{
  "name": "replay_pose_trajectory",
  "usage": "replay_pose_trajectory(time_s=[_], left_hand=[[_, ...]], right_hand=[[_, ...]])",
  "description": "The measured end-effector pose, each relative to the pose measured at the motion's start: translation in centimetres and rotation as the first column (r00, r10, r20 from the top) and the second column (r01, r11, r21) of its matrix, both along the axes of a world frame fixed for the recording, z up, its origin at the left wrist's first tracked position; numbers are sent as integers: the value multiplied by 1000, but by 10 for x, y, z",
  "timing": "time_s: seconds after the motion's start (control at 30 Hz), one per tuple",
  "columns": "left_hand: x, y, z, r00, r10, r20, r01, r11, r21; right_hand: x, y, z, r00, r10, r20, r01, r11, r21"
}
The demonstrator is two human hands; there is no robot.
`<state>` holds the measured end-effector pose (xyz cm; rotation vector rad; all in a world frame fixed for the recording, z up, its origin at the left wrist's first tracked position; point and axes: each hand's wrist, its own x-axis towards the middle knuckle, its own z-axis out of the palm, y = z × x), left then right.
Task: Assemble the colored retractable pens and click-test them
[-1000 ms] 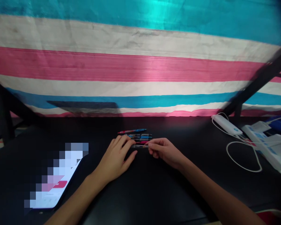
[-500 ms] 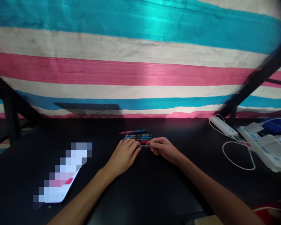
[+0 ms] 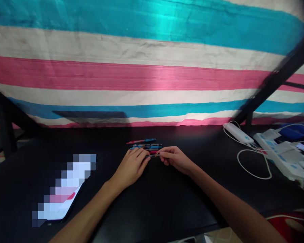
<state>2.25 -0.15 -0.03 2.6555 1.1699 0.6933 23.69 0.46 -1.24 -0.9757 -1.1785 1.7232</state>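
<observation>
A dark, thin pen [image 3: 154,156] lies crosswise between my two hands. My left hand [image 3: 133,166] is closed about its left end, thumb toward me and fingers bent over the far side. At the pen's right end, my right hand [image 3: 176,158] pinches it between thumb and forefinger, the other fingers curled in. Just beyond are a red pen [image 3: 154,152], partly hidden by the hands, and several blue and dark pens [image 3: 152,146] lying side by side. Farthest back, a red-and-blue pen [image 3: 142,141] lies slightly slanted.
On the black table [image 3: 152,202], a phone [image 3: 66,206] with a lit, partly blurred screen lies at left. A white power strip [image 3: 281,157], a white elongated device [image 3: 238,133] and looping cables [image 3: 253,175] are at right. A striped sheet [image 3: 142,77] hangs behind.
The view has shifted slightly, so everything sits a little farther left. Both hands keep their hold on the pen, with hardly any movement against the table.
</observation>
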Motion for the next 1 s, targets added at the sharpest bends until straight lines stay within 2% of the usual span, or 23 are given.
replay_pose_trajectory(time_s=[0.37,0.8,1.0], left_hand=[[-4,-1,1,1000,2,-28,-3,1000,-27],[-10,2,-2,1000,14,16,-13,1000,-12],[-15,4,-4,995,11,94,-16,999,51]], right_hand=[[0,1,-2,998,16,53,-18,999,33],[-3,1,0,1000,-1,23,1,1000,-2],[-1,1,-1,1000,-13,7,13,1000,-20]])
